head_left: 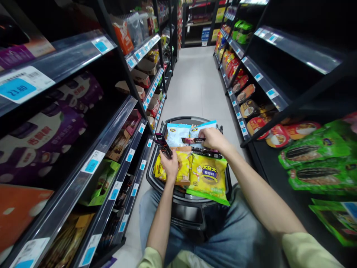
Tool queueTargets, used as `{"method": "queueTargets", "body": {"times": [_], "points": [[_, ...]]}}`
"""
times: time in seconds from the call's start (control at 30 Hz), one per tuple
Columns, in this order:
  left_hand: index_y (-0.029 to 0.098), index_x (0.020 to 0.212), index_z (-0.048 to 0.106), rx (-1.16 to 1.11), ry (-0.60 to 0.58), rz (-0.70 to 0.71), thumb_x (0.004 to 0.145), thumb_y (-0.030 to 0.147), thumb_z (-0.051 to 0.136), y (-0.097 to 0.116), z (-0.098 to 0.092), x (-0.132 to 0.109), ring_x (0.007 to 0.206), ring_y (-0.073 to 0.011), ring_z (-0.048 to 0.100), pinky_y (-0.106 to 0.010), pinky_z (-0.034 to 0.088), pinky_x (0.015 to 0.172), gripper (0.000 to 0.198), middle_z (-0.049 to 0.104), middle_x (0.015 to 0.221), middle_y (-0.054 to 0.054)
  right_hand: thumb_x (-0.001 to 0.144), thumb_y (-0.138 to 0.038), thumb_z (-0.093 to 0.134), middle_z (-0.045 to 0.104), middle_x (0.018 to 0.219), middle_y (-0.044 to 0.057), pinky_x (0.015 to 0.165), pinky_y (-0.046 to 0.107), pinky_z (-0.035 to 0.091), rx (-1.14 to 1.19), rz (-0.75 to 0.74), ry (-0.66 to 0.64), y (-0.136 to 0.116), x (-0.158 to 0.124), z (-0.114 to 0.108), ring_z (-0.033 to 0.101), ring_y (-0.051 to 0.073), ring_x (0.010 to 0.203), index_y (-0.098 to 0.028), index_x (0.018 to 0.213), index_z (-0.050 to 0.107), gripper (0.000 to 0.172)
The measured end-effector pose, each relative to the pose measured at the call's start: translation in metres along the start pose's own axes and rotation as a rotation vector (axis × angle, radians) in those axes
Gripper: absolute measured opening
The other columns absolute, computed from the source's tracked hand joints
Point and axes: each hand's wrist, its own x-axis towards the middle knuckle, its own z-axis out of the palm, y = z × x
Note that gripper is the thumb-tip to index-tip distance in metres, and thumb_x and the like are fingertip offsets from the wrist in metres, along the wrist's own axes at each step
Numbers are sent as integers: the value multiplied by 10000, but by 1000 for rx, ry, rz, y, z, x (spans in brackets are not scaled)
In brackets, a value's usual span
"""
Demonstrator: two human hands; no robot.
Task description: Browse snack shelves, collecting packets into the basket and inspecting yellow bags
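My left hand [170, 163] is closed around some slim black snack packets [164, 145], which tilt up to the left above the basket. A dark, narrow packet [193, 140] is pinched in my right hand [213, 139] over the far half of the basket. Below both hands stands the black shopping basket [150, 178]. Inside it lie a large yellow-green snack bag [209, 175], several smaller yellow packs [182, 167] in a cardboard box under my left hand, and light blue bags [177, 134] at the back. More black packets [205, 152] lie in the middle, partly hidden by my right hand.
Shelves with price tags [93, 162] line the left, holding purple multipacks [47, 137] and a green box [102, 182]. On the right are green seed bags [315, 152] and red-lidded tubs [277, 134]. A pale floor aisle [195, 82] runs ahead to a back shelf.
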Motion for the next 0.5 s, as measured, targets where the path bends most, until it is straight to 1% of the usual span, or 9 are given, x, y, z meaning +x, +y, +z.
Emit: {"method": "queueTargets", "body": {"times": [0.07, 0.13, 0.17, 0.23, 0.3, 0.33, 0.37, 0.43, 0.5], "points": [[162, 1201, 586, 30, -2, 58, 875, 438, 663, 4, -1, -2, 916, -253, 701, -351, 549, 817, 433, 709, 1034, -124, 686, -179, 806, 757, 1023, 58, 722, 317, 464, 119, -17, 22, -1, -3, -2, 694, 264, 910, -201, 1079, 709, 406], [170, 1185, 606, 82, -28, 144, 845, 442, 716, 7, -3, -5, 962, -267, 696, -363, 543, 855, 449, 711, 1055, -129, 640, -223, 865, 764, 990, 32, 712, 310, 469, 202, -36, -42, -4, -7, -4, 697, 241, 851, -211, 1068, 706, 457], [178, 1178, 616, 111, -70, 193, 821, 444, 751, 9, -3, -6, 972, -271, 695, -365, 541, 864, 466, 715, 1046, -122, 625, -220, 877, 767, 969, 21, 709, 306, 473, 240, -56, -95, -6, -10, -5, 698, 231, 827, -212, 1052, 708, 459], [201, 1150, 637, 156, -217, 293, 762, 437, 823, 10, -3, -9, 951, -266, 701, -354, 541, 856, 492, 726, 995, -92, 607, -193, 880, 772, 931, 10, 713, 299, 486, 321, -122, -185, -9, -14, -8, 702, 222, 806, -203, 1013, 715, 439], [223, 1118, 646, 183, -380, 372, 735, 411, 853, 9, -2, -12, 901, -249, 711, -331, 542, 817, 474, 735, 953, -60, 593, -176, 874, 771, 888, 9, 712, 296, 504, 403, -198, -227, -8, -16, -11, 704, 227, 804, -183, 961, 721, 399], [228, 1096, 647, 197, -430, 394, 741, 390, 849, 8, -2, -12, 877, -241, 714, -320, 538, 794, 440, 738, 939, -49, 589, -178, 870, 768, 862, 11, 703, 296, 513, 454, -227, -241, -6, -17, -12, 704, 229, 796, -174, 927, 722, 369], [228, 1074, 644, 212, -447, 404, 756, 367, 835, 7, -1, -13, 860, -236, 715, -310, 531, 772, 397, 737, 927, -43, 587, -188, 867, 765, 840, 13, 694, 298, 525, 523, -248, -253, -5, -17, -13, 704, 231, 789, -168, 901, 722, 347], [221, 1033, 635, 239, -419, 394, 787, 321, 797, 6, 0, -12, 842, -229, 710, -297, 515, 737, 311, 731, 908, -39, 596, -221, 863, 768, 833, 19, 697, 308, 553, 706, -255, -262, -3, -16, -13, 708, 229, 778, -164, 919, 725, 356], [216, 986, 624, 241, -355, 364, 793, 308, 784, 7, 0, -12, 828, -224, 697, -289, 501, 721, 267, 717, 875, -35, 607, -253, 865, 776, 859, 39, 712, 330, 583, 901, -202, -184, -5, -15, -11, 717, 227, 773, -162, 996, 725, 424]]}}
